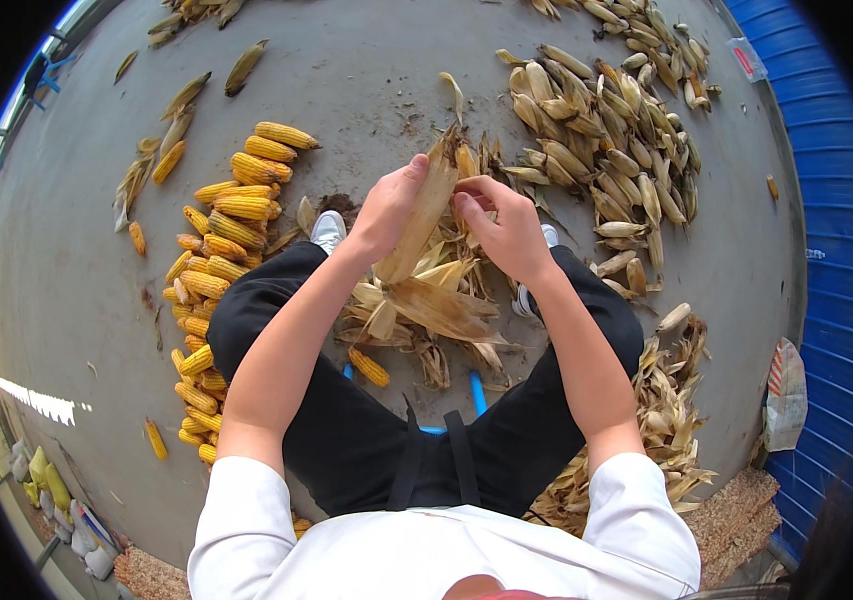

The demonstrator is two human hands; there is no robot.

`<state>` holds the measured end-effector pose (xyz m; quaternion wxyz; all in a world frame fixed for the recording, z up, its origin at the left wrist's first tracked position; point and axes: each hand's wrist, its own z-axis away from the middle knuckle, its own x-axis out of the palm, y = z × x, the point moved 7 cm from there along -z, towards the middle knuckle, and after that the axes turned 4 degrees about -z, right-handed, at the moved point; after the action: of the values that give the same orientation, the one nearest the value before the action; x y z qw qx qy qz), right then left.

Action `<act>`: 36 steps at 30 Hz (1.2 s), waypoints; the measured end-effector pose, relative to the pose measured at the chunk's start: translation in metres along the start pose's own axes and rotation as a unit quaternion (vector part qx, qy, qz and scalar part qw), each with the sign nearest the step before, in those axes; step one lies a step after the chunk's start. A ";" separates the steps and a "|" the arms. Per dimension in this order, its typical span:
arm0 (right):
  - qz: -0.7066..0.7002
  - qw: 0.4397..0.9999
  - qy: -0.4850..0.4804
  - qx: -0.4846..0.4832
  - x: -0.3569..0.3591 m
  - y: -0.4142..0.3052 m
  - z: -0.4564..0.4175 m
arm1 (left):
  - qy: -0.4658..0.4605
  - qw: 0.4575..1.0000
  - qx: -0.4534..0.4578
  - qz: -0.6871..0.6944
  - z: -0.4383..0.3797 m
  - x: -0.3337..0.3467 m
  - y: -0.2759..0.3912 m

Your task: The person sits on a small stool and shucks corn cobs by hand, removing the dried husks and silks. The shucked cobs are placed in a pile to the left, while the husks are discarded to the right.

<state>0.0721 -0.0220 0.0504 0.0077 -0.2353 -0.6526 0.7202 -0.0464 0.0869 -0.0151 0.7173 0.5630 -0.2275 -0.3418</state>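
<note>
An ear of corn in its dry husk (pixel 420 214) is raised between my knees, its dark silk tip pointing away from me. My left hand (pixel 389 206) grips it from the left, thumb along the husk. Close against the right side near the tip is my right hand (pixel 501 221), fingers curled; whether they pinch a husk leaf is hidden. Loose husk leaves (pixel 441 304) spread out at the ear's near end. Below lies a heap of stripped husks (pixel 434 360) on the floor between my feet, with a bare yellow cob (pixel 369 367) beside it.
Husked yellow corn ears (pixel 205 283) form a long pile along my left. Unhusked ears (pixel 606 142) are heaped ahead to the right. More dry husks (pixel 670 405) lie by my right side. A blue corrugated wall (pixel 835 300) bounds the concrete floor (pixel 81 300) on the right.
</note>
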 end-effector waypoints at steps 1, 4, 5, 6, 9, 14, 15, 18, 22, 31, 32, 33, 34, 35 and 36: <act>-0.009 1.000 0.024 0.001 -0.004 0.001 -0.002 | -0.003 0.999 0.023 -0.045 0.001 0.005 0.000; -0.038 0.996 0.082 0.024 -0.013 0.006 -0.006 | 0.004 0.987 0.058 -0.149 0.004 0.011 0.006; -0.045 0.995 0.090 0.022 -0.014 0.007 -0.006 | 0.004 0.982 0.063 -0.179 0.005 0.012 0.009; -0.053 0.994 0.096 0.019 -0.014 0.007 -0.007 | 0.008 0.979 0.064 -0.192 0.006 0.011 0.012; -0.068 0.989 0.129 0.006 -0.018 0.009 -0.010 | 0.017 0.971 0.064 -0.229 0.008 0.010 0.019; -0.110 0.982 0.156 0.013 -0.024 0.013 -0.014 | 0.016 0.962 0.051 -0.269 0.010 0.007 0.021; -0.121 0.980 0.159 0.009 -0.023 0.012 -0.015 | 0.019 0.962 0.051 -0.268 0.010 0.006 0.020; -0.138 0.977 0.164 0.005 -0.023 0.014 -0.016 | 0.031 0.961 0.040 -0.274 0.009 0.004 0.019; -0.107 0.984 0.140 0.022 -0.017 0.009 -0.014 | 0.056 0.954 0.017 -0.293 0.010 0.001 0.022; -0.034 0.995 0.022 -0.096 0.015 -0.013 -0.003 | 0.095 0.966 -0.042 -0.235 0.004 -0.016 0.008; -0.035 0.997 0.004 -0.075 0.016 -0.013 -0.001 | 0.101 0.967 -0.046 -0.230 0.004 -0.017 0.007; -0.038 0.998 -0.016 -0.054 0.020 -0.014 0.001 | 0.113 0.968 -0.045 -0.218 0.003 -0.022 0.005; -0.041 0.996 -0.058 -0.055 0.027 -0.019 0.004 | 0.126 0.969 -0.045 -0.206 0.001 -0.027 0.001; -0.044 0.992 -0.100 -0.056 0.036 -0.024 0.008 | 0.139 0.970 -0.046 -0.193 -0.001 -0.034 -0.003; -0.045 0.988 -0.139 -0.055 0.043 -0.028 0.014 | 0.149 0.976 -0.031 -0.153 -0.006 -0.036 -0.005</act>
<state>0.0212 -0.0173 0.0630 -0.0637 -0.1036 -0.6958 0.7078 -0.0671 0.1176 -0.0194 0.6992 0.6134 -0.0180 -0.3667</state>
